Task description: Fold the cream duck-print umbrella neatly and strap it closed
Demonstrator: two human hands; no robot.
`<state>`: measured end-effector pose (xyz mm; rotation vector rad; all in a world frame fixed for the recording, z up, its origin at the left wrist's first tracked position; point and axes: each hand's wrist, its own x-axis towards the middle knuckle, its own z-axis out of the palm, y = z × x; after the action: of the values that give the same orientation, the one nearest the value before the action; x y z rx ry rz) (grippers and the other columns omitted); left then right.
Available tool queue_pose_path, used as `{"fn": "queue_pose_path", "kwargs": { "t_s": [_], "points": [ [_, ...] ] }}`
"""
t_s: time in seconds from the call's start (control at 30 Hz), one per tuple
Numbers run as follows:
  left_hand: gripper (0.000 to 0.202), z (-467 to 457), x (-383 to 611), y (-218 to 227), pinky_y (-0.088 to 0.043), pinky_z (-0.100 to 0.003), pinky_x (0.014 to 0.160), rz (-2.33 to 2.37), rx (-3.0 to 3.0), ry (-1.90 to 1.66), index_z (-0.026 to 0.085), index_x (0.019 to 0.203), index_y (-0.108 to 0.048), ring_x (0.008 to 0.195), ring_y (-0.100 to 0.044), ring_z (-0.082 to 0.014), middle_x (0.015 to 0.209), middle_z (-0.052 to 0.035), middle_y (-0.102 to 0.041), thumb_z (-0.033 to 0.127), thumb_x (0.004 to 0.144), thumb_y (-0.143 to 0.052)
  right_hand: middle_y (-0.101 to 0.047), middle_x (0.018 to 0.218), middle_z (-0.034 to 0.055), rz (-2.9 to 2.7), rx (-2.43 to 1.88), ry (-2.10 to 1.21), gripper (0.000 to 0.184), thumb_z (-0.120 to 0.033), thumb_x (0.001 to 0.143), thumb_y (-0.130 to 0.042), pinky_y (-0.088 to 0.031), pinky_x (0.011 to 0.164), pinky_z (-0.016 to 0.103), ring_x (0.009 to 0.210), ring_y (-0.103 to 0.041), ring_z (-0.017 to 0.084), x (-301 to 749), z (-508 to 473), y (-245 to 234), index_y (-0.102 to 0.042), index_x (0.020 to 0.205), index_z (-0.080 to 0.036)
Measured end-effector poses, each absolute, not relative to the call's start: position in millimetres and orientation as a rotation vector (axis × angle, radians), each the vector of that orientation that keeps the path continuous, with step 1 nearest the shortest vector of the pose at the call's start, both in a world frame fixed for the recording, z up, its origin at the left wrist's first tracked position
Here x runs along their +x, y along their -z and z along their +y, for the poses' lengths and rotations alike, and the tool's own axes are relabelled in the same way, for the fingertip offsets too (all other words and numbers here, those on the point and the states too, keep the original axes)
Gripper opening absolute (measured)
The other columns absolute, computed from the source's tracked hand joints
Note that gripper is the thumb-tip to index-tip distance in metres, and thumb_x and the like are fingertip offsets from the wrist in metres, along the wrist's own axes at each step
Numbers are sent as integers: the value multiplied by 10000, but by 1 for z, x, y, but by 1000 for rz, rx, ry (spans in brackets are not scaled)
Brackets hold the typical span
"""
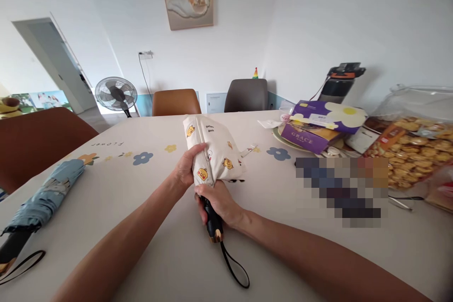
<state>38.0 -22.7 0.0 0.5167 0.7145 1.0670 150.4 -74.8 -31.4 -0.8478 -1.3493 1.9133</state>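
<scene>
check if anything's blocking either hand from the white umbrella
Nothing visible does: the left hand holds the white umbrella by its fabric, and the right hand is closed around its black handle. The blue umbrella lies apart, to the left.

"GRACE" is displayed on a purple box (307,144), while "Flower" is printed upside down on the counter (276,193). Small dark lettering, seemingly "yellow duck," is borne by the white umbrella (223,144). Print on a wall panel (217,104) is rendered too small to read.
</scene>
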Motion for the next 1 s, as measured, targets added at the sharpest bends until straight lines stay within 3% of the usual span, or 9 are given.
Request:
{"fn": "queue_pose_path", "kwargs": {
  "t_s": [0.17,0.23,0.37,0.57,0.77,1.0],
  "points": [
    [357,-20,37,2,-546,-381,752,834,492,-1121,125,975,-602,739,-665,-251,752,-86,-683,319,679,-656,-572,511,-6,-1112,-814,-2047,233,-340,722,-571,-486,387,279,386,-540,138,148,-70,35,-538,819,-132],
    [386,-20,37,3,-553,-386,730,879,478,-1120,131,977,-600,717,-666,-254,741,-83,-681,340,660,-673,-599,601,4,-1034,-811,-2064,287,-337,705,-602,-479,380,269,447,-581,153,147,-69,33,-517,896,-141],
    [402,-20,38,3,-558,-392,708,942,470,-1130,140,990,-597,685,-667,-253,730,-79,-678,358,661,-672,-483,410,-52,-1098,-919,-2057,171,-308,732,-551,-373,316,215,295,-431,99,147,-69,26,-510,789,-152],
    [442,-14,27,-3,-547,-375,759,972,536,-1290,149,1022,-611,755,-663,-252,817,-94,-691,383,654,-682,-409,339,-83,-1112,-948,-2059,121,-269,713,-540,-347,306,215,251,-349,83,146,-74,25,-463,675,-184],
    [462,-8,1,-10,-537,-377,780,1016,541,-1343,129,994,-631,805,-654,-278,820,-128,-688,441,654,-660,-376,315,-89,-1112,-857,-2321,185,-291,743,-532,-352,340,196,270,-333,68,142,-84,25,-440,625,-184],
    [321,-5,-15,-15,-543,-395,761,901,583,-1392,123,903,-640,754,-660,-270,777,-95,-690,351,683,-592,-419,382,-78,-1094,-736,-2476,166,-243,746,-527,-361,352,209,281,-353,67,141,-89,27,-457,614,-169]
  ]
}}
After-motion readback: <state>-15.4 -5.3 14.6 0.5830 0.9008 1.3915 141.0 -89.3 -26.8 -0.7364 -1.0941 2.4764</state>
